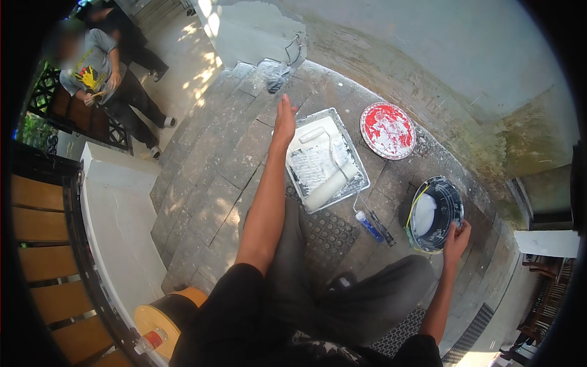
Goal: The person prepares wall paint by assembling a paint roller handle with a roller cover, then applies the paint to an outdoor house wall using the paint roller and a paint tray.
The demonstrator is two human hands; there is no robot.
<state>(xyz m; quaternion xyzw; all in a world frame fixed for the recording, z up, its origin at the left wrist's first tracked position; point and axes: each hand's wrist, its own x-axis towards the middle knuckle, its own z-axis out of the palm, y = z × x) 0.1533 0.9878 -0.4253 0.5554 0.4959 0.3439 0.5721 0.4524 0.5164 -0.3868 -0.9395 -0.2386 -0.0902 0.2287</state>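
Note:
My left hand (284,124) is raised at the upper left side of a white paint tray (313,166). Its fingers are stretched out, seen edge-on, and hold nothing visible. In the tray lie a large paint roller (332,188) and a smaller roller (313,135), both coated white. Their handles, one blue (369,226) and one black (383,228), stick out over the near side. My right hand (456,240) grips the near right rim of a black paint bucket (451,211), which holds white paint (423,215) and has a yellow handle.
A red lid (388,130) smeared with white lies beyond the tray by the wall. A grey plastic bag (278,77) sits at the far corner. An orange-and-black cable reel (160,315) is at lower left. Two people (98,79) stand far left. A dark rubber mat (330,235) lies before me.

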